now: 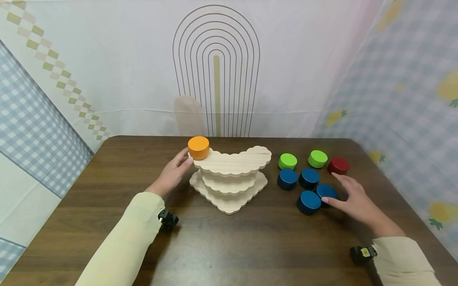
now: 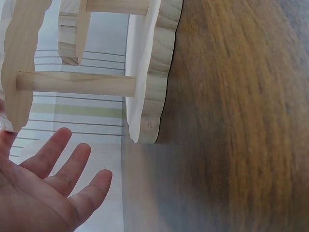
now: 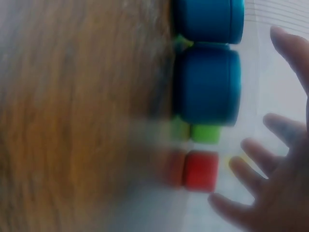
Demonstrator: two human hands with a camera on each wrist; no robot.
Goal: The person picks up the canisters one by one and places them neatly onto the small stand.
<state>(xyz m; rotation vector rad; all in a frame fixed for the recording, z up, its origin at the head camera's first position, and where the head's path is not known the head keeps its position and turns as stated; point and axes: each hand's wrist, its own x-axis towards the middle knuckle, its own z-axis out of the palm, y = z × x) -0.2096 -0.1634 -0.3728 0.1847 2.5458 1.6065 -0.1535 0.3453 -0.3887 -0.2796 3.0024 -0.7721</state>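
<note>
An orange round block rests on the left end of the top tier of a scallop-edged wooden stand. My left hand is at that corner, thumb and index finger by the block and the tier's edge; whether they press on either is unclear. Its other fingers stretch out loosely below the tier. On the right, my right hand hovers with spread fingers over several blue round blocks, its thumb above one of them. Its fingertips are near a dark red block. Nothing is in its grasp.
Two light green round blocks sit behind the blue ones, right of the stand. Wooden posts join the stand's tiers. The brown table ends at a patterned cloth at the back, with more cloth along the sides.
</note>
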